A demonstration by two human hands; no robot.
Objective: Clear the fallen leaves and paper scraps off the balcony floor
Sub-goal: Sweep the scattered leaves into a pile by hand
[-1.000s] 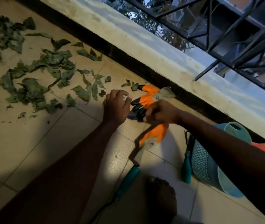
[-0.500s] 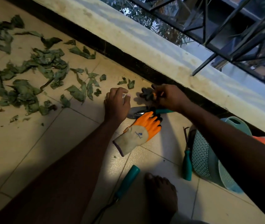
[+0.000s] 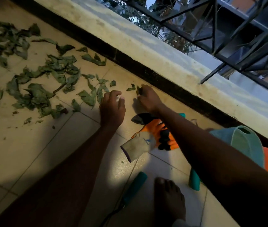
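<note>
Green leaves [image 3: 36, 94] lie strewn over the tiled balcony floor [image 3: 31, 153] left of both hands, so the right hand [image 3: 148, 99] pinches scraps by the wall while the left hand [image 3: 112, 108] rests curled, seemingly empty.

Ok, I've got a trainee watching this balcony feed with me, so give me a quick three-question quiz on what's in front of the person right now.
1. True or false: the orange glove is worn on the left hand.
2. Which hand is closed on a leaf scrap near the dark strip at the foot of the wall? A) the left hand B) the right hand
3. Fill in: most of the leaves lie on the floor tiles to the person's ____.

Key:
1. False; it lies on the tiles, both hands are bare.
2. B.
3. Left.
</note>
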